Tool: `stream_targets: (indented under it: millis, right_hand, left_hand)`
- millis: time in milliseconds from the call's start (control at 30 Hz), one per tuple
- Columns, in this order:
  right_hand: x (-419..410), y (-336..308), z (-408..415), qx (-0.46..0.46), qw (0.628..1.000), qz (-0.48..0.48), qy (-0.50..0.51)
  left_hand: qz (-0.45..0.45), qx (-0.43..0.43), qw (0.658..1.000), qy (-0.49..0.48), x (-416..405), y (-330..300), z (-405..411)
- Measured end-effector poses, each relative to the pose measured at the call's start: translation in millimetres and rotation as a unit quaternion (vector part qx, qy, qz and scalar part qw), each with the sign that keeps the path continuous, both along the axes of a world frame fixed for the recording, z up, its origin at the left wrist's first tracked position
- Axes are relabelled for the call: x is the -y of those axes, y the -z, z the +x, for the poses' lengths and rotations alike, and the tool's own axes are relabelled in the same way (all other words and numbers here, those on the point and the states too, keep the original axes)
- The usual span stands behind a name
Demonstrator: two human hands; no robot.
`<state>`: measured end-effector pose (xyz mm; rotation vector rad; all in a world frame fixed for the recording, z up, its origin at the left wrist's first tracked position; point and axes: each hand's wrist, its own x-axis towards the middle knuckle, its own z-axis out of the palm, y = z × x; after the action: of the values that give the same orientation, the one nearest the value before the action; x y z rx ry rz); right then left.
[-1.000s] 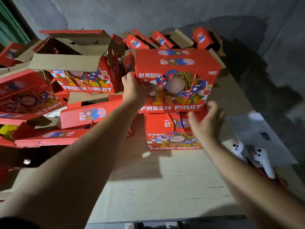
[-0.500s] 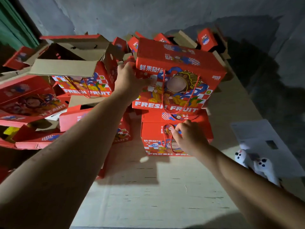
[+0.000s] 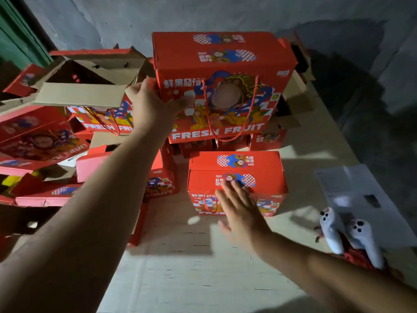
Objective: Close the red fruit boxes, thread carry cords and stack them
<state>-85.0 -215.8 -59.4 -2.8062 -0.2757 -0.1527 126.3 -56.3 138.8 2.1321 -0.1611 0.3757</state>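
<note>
Right hand [image 3: 242, 216] flat, fingers straight, resting on glossy closed red box [image 3: 234, 175] with twisted red cord [image 3: 211, 203]. Beyond, left hand [image 3: 153, 107] gripping corner of raised closed box [image 3: 222, 64]. Left of that, open box [image 3: 90, 86], raw brown flaps.

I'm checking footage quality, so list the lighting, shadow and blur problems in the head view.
Head view: light is dim and uneven, bright on the table, dark over the box pile at left; hard arm shadows cross the table; the right hand is motion-blurred over the lower closed box; the left hand gripping the upper box is sharper; wide-angle bending shows at the edges.
</note>
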Motion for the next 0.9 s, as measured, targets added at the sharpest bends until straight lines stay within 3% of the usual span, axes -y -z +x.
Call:
stream_targets:
  millis: [133,167,233,267,333,367,400,433,500,567,600,733,900]
  right_hand:
    - [-20,3,-48,-0.152,0.961,-0.027,-0.229]
    - [-16,-1,-52,-0.138,0.970,0.033,-0.199]
    - [7,-14,-49,-0.037,0.969,0.244,0.009]
    - [29,-22,-40,0.040,0.925,0.351,0.137]
    - [80,-47,-18,0.151,0.764,0.531,0.335]
    - [102,-62,-5,0.143,0.694,0.594,0.381]
    - [117,-74,7,0.100,0.653,0.647,0.381]
    - [122,-79,18,0.040,0.642,0.681,0.349]
    - [114,-85,30,-0.036,0.683,0.671,0.287]
    - [102,-83,26,-0.041,0.747,0.599,0.284]
    - [99,-82,23,-0.028,0.759,0.582,0.289]
    - [97,-84,6,0.026,0.753,0.571,0.325]
    - [91,-70,-5,0.079,0.790,0.472,0.384]
  left_hand:
    - [0.008,-0.005,1.000,-0.001,1,11,-9]
    - [0.011,-0.012,1.000,0.005,0,14,-12]
    - [0.009,-0.031,0.999,0.027,-6,23,-19]
    - [0.012,-0.035,0.999,0.036,-10,29,-23]
    - [0.017,-0.051,0.997,0.056,-17,43,-32]
    - [0.005,-0.071,0.994,0.080,-19,52,-38]
    - [-0.016,-0.092,0.989,0.113,-20,62,-44]
    - [-0.046,-0.108,0.982,0.145,-21,70,-51]
    - [-0.098,-0.109,0.972,0.184,-25,83,-59]
    - [-0.089,-0.079,0.972,0.205,-28,85,-64]
    - [-0.083,-0.077,0.972,0.206,-28,85,-66]
    - [-0.074,-0.091,0.976,0.186,-30,95,-70]
    - [-0.101,-0.121,0.974,0.163,-35,106,-82]
